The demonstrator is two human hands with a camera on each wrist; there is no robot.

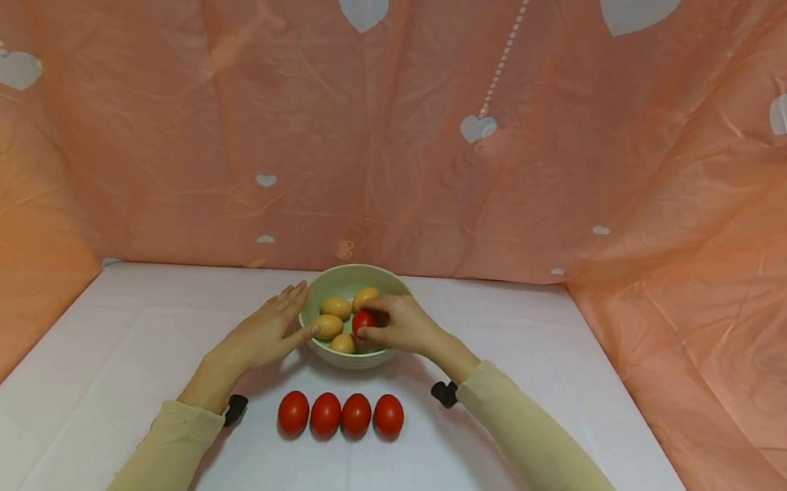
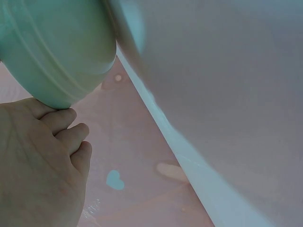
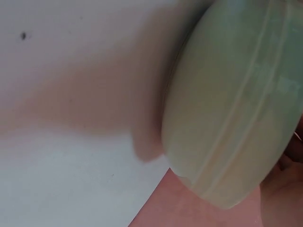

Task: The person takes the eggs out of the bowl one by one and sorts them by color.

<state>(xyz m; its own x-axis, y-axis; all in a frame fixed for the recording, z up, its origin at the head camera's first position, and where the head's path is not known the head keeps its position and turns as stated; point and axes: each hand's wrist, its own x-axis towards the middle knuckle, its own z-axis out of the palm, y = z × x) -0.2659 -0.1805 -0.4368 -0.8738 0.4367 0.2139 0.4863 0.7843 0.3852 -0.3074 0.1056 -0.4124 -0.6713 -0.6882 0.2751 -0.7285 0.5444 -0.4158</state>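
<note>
A pale green bowl [image 1: 347, 360] stands near the back of the table with several yellow egg-shaped pieces [image 1: 336, 308] inside. My right hand [image 1: 405, 324] reaches over its right rim and holds a red egg [image 1: 363, 322] between thumb and fingers, low inside the bowl. At the left side of the bowl, my left hand [image 1: 266, 330] lies with fingers extended, its thumb tip at the rim. The left wrist view shows the fingers of that hand [image 2: 42, 156] against the outer wall of the bowl [image 2: 61, 52]. In the right wrist view, the bowl [image 3: 227, 109] hides most of the right hand [image 3: 283, 194].
In front of the bowl, several more red eggs [image 1: 325, 415] form a side-by-side row on the white tablecloth [image 1: 483, 482]. Orange cloth [image 1: 403, 157] with white hearts hangs behind and along both sides of the table. Each wrist carries a small black camera [image 1: 444, 395].
</note>
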